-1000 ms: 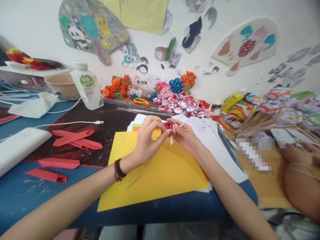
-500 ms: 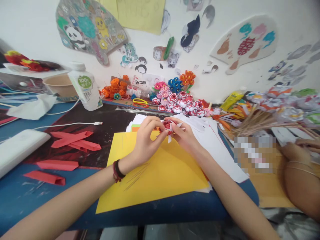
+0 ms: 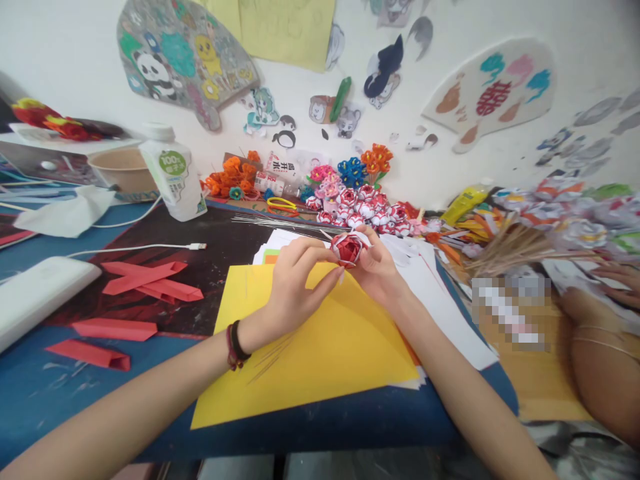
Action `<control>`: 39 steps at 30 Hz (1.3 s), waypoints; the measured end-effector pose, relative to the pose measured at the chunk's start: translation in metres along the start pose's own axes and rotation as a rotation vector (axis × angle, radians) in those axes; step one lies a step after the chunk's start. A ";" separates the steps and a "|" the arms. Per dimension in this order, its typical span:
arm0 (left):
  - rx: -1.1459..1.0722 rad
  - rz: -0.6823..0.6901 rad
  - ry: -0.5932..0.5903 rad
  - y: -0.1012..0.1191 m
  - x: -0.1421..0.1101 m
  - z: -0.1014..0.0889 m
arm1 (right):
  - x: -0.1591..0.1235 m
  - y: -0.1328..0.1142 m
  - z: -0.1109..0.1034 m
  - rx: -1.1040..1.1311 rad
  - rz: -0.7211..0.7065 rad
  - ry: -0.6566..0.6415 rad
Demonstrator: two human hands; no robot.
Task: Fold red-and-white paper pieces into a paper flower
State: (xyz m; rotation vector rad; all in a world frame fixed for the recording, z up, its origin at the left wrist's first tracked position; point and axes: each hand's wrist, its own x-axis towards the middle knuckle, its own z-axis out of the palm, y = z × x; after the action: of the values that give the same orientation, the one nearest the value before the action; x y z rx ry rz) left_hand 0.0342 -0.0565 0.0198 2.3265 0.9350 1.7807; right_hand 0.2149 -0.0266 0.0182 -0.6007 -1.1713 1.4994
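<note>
A small red paper flower with white petal edges is held up over the yellow sheet, its red centre facing me. My right hand wraps round its right side and underside, fingers closed on it. My left hand comes in from the left, with its index finger and thumb at the flower's left and lower edge. The left fingertips are partly hidden by the petals. Several thin wires lie on the yellow sheet below my left hand.
Folded red paper strips, a white power bank and a white bottle are on the left. Finished red-and-white flowers stand at the back. White sheets lie at right, near another person's arm.
The flower has turned so its red centre faces me, and its petals look more gathered. My right hand has shifted slightly round it; the left thumb has moved away from its front.
</note>
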 end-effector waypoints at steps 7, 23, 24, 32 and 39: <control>0.335 0.227 -0.136 -0.003 0.008 -0.007 | -0.001 0.002 -0.002 -0.201 -0.049 0.014; 0.535 0.293 -0.327 -0.011 0.005 -0.005 | -0.001 0.000 -0.009 -0.472 -0.045 -0.021; 0.548 0.316 -0.341 -0.011 0.005 -0.006 | -0.001 0.001 -0.010 -0.474 -0.022 -0.027; 0.608 0.346 -0.426 -0.004 0.000 -0.006 | 0.000 0.008 -0.011 -0.503 0.052 -0.034; 0.627 0.252 -0.402 -0.006 -0.004 -0.002 | 0.001 0.009 -0.013 -0.424 0.081 -0.065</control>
State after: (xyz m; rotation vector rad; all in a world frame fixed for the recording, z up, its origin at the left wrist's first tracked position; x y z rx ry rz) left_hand 0.0298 -0.0542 0.0150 3.1371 1.3072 1.0879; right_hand 0.2217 -0.0210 0.0057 -0.8979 -1.5476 1.3506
